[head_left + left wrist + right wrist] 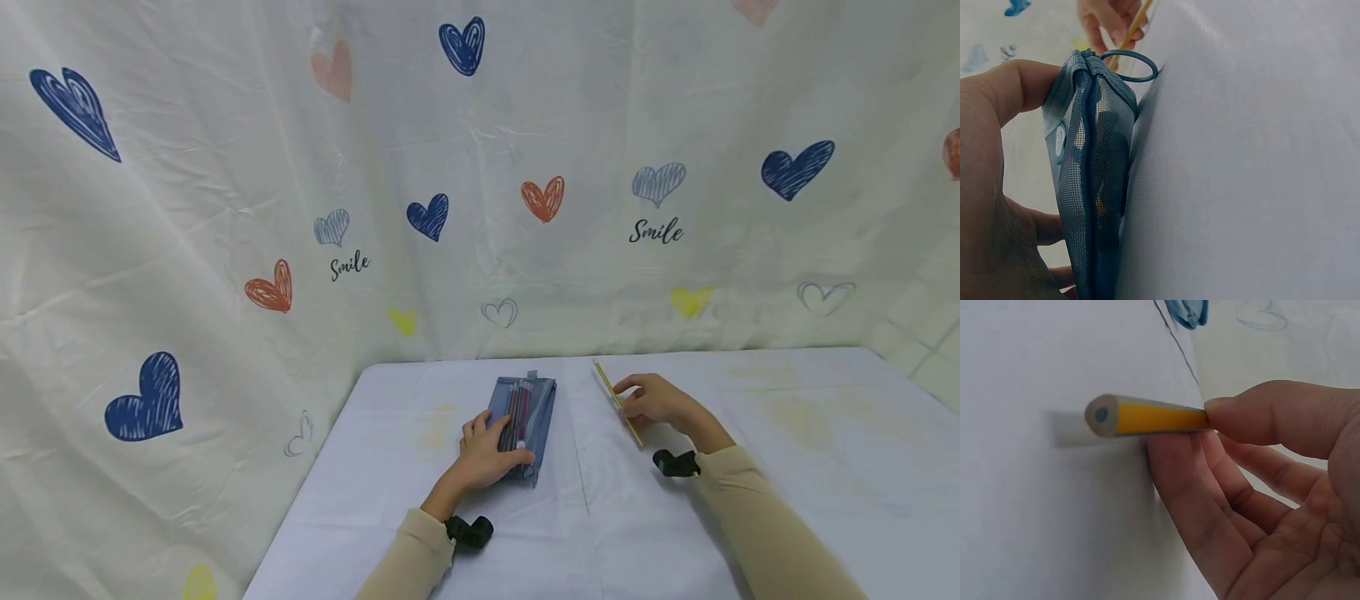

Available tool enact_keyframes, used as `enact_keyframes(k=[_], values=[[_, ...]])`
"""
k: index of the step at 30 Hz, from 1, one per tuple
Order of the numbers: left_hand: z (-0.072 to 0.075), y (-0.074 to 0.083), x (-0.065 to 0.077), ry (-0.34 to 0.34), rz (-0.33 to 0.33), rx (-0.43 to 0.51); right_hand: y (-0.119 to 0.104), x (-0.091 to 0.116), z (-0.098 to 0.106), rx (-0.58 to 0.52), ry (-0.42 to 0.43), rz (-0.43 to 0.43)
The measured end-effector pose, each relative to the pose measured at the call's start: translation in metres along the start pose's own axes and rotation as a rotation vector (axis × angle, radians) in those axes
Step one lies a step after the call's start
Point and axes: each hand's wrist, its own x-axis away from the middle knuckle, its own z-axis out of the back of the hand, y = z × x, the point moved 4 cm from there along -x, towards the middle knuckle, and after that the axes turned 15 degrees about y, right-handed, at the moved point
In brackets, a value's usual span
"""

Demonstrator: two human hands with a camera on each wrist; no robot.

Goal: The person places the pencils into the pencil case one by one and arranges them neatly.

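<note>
A blue mesh zip pencil case lies on the table, with several pens or pencils showing dark and red along its middle. My left hand rests on top of it, thumb and fingers spread across its near part. In the left wrist view the thumb touches the case's end by the zip, near a blue loop. To the right, my right hand pinches a yellow pencil between thumb and fingers. Its flat end with a dark core faces the right wrist camera, just over the tabletop.
A white cloth covers the table, with faint yellowish patches and a fold line between the hands. Behind it hangs a pale curtain printed with hearts and the word Smile. A dark wrist camera sits at each cuff.
</note>
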Motion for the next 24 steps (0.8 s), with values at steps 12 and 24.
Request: enact_keyframes(k=[12,24], values=[[0.000,0.001,0.000,-0.001,-0.005,0.005,-0.018,0.011,-0.027,0.011,-0.130,-0.019],[0.001,0.003,0.001,0.011,-0.025,-0.009,-0.032,0.020,-0.051,-0.016,-0.259,-0.014]])
